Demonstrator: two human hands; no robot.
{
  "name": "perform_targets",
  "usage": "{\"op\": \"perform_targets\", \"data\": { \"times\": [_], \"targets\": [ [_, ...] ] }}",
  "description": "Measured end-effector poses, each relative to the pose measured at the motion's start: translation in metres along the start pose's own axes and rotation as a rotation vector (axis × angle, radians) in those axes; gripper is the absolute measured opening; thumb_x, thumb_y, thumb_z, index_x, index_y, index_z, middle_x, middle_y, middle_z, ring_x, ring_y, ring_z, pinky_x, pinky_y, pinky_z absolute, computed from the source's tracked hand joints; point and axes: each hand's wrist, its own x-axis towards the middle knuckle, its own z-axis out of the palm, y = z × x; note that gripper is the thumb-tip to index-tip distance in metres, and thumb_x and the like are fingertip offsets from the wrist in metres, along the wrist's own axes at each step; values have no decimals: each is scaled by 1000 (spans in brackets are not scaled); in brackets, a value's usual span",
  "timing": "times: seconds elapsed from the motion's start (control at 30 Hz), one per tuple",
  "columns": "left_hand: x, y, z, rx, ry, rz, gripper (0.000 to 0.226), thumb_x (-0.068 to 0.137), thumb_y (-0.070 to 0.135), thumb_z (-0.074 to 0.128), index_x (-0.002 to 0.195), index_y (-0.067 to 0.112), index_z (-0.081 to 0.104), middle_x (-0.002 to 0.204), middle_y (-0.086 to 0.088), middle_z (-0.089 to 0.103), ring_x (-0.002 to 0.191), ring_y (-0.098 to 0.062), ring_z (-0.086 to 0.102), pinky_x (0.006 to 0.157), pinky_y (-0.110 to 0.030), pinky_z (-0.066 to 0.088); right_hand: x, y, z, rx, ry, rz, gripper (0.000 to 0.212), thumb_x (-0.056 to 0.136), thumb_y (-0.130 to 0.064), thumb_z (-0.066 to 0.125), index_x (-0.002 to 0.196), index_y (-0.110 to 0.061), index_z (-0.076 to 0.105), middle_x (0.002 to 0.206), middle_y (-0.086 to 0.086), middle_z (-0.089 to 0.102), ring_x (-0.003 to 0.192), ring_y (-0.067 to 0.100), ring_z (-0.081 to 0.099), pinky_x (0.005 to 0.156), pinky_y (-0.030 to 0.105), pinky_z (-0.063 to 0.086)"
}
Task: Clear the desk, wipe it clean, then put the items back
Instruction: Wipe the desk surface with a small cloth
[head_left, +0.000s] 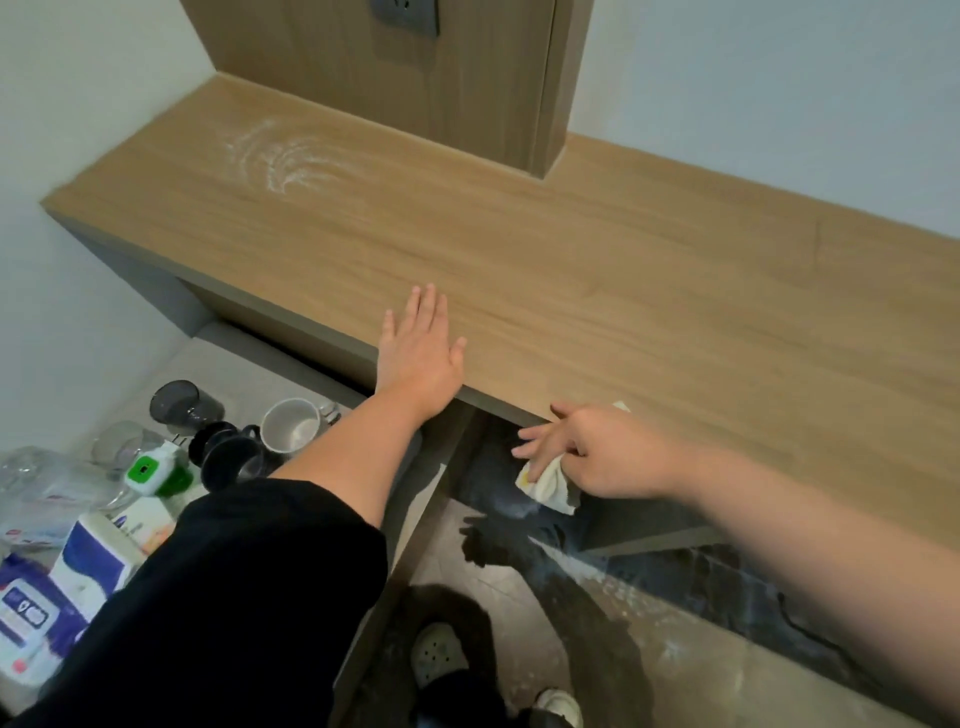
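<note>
The wooden desk (597, 270) runs across the view with nothing standing on it. White powdery streaks (283, 156) mark its far left part. My left hand (420, 351) lies flat and open on the desk's front edge. My right hand (592, 452) holds a crumpled white cloth (548, 483) just past the front edge, below the desktop level. The removed items sit on a low grey surface at the lower left: a white mug (291, 426), a dark cup (179, 405), black cups (226, 454), a white and green device (150, 470) and tissue packs (88, 561).
A wood wall panel (415, 67) with a socket (405, 15) rises behind the desk. White walls stand at the left and right. The floor (519, 597) below shows white dust, and my feet in pale shoes (439, 654).
</note>
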Motion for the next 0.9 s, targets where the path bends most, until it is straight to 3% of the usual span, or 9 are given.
{"op": "perform_targets", "data": {
  "times": [0.07, 0.13, 0.23, 0.3, 0.4, 0.57, 0.63, 0.77, 0.9],
  "targets": [
    [-1, 3, 2, 42, 3, -7, 62, 105, 39, 17, 156, 9, 0, 164, -6, -7, 151, -20, -10, 122, -47, 3, -4, -4, -21, 109, 110, 79, 41, 90, 5, 42, 105, -21, 72, 127, -10, 62, 119, 4, 56, 110, 28, 38],
    [-1, 5, 3, 44, 19, -17, 61, 105, 39, 16, 156, 10, 0, 164, -5, -6, 151, -20, -9, 122, -48, 4, 8, 4, -46, 124, 383, 141, 42, 92, 2, 42, 114, -22, 68, 131, -7, 60, 105, 14, 64, 89, 28, 53],
    [-1, 5, 5, 60, 43, -23, 60, 105, 39, 16, 156, 11, 2, 165, -4, -3, 151, -18, -7, 122, -48, 6, 36, 29, -58, 8, 547, 176, 55, 91, 5, 37, 138, -19, 50, 149, -2, 42, 123, 20, 52, 92, 19, 40],
    [-1, 4, 7, 68, 52, -24, 60, 105, 38, 16, 156, 11, 4, 165, -4, -1, 151, -18, -5, 122, -47, 8, 44, 40, -37, -151, 506, 165, 62, 89, 7, 37, 145, -20, 40, 155, 0, 31, 141, 19, 32, 113, 30, 27],
    [0, 4, 7, 69, 52, -31, 60, 105, 38, 17, 156, 10, 5, 165, -3, -1, 151, -18, -4, 122, -47, 9, 26, 40, 0, -286, 497, 32, 65, 87, 8, 42, 145, -22, 39, 156, -2, 26, 146, 16, 18, 121, 41, 11],
    [-2, 5, 4, 74, 31, -23, 59, 105, 37, 16, 156, 10, 4, 165, -4, -2, 151, -18, -4, 121, -47, 8, -28, 38, 57, -444, 419, -257, 56, 70, 8, 70, 119, -18, 67, 138, 4, 54, 134, 20, 44, 110, 54, 33],
    [-2, 6, 1, 81, 11, -20, 59, 105, 37, 15, 156, 10, 3, 165, -4, -2, 151, -19, -5, 121, -47, 8, -34, 33, 66, -369, 488, -274, 53, 72, 8, 70, 121, -13, 66, 137, 7, 54, 132, 20, 45, 108, 53, 36],
    [-2, 5, -1, 76, -28, -19, 60, 105, 40, 14, 156, 10, 1, 164, -4, -6, 151, -19, -7, 121, -47, 6, -18, 11, 23, -107, 776, 12, 54, 89, 6, 49, 139, -13, 48, 151, 2, 35, 142, 15, 28, 117, 27, 8],
    [-3, 5, -2, 64, -35, -13, 62, 104, 43, 13, 156, 11, -1, 164, -5, -8, 151, -19, -9, 121, -47, 5, 12, 18, -13, -70, 717, 246, 58, 93, 2, 40, 148, -15, 34, 158, 2, 24, 145, 19, 22, 120, 31, 14]
  ]
}}
